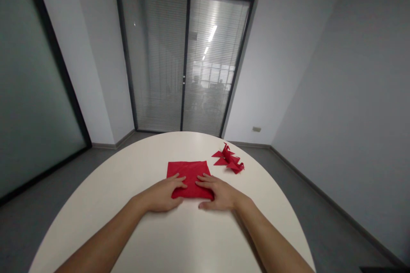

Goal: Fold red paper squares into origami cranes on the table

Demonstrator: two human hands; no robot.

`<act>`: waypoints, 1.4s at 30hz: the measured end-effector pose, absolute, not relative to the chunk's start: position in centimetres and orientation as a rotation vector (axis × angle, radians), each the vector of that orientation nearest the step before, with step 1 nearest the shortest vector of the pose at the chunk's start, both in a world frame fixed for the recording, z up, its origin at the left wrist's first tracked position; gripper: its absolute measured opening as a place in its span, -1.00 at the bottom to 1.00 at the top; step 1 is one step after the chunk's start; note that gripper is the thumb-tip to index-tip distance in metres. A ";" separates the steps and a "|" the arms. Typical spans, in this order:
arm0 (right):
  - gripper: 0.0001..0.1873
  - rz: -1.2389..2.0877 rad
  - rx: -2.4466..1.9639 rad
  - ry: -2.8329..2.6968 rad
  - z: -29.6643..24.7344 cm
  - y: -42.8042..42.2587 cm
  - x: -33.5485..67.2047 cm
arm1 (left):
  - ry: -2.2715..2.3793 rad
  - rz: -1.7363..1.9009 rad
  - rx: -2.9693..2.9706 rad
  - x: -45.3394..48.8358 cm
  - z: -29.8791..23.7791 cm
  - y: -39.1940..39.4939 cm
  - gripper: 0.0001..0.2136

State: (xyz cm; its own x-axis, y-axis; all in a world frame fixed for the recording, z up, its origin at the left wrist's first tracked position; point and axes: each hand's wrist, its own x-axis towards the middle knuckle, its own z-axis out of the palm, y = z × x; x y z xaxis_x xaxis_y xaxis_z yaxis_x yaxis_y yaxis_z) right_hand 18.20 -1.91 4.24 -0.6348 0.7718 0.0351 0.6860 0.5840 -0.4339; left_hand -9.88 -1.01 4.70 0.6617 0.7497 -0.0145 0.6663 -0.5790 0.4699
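A red, slightly creased sheet of paper (188,169) lies flat on the white table in front of me. My left hand (166,192) rests over its left side, fingers spread on the red surface and thumb near the lower edge. On the right side of the sheet lies my right hand (218,192), its fingers also apart and its thumb on the table just below the sheet. Neither hand is closed around anything. Beyond my right hand stand red folded paper cranes (229,160), close together and partly overlapping, so I cannot tell their exact number.
The white table (179,239) has a rounded far edge. Behind it is a glass door (211,68) with blinds and a dark frame. Plain walls stand on both sides, with a frosted panel (32,94) at left and a wall socket (256,129) low at right.
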 end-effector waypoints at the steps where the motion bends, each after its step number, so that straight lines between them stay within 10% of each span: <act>1: -0.12 0.575 -1.204 -2.587 4.2 -1.8 18.5 | 1.104 0.270 2.420 -10.1 4.8 -0.9 -0.55; 16: -0.60 0.707 -1.282 -2.278 3.5 -1.1 20.3 | 1.134 0.282 2.185 -12.4 5.6 0.1 -0.39; 42: -0.76 0.534 -1.386 -1.875 0.6 0.2 19.3 | 1.161 0.981 1.813 -10.8 2.4 1.6 -0.56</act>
State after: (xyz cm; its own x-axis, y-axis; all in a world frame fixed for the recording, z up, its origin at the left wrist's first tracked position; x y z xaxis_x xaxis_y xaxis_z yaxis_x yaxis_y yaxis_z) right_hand 19.28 0.18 0.61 -0.1505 0.9386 0.3104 0.6346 0.3325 -0.6977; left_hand -10.83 1.61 2.41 0.2929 0.9348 0.2012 0.3541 -0.3015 0.8853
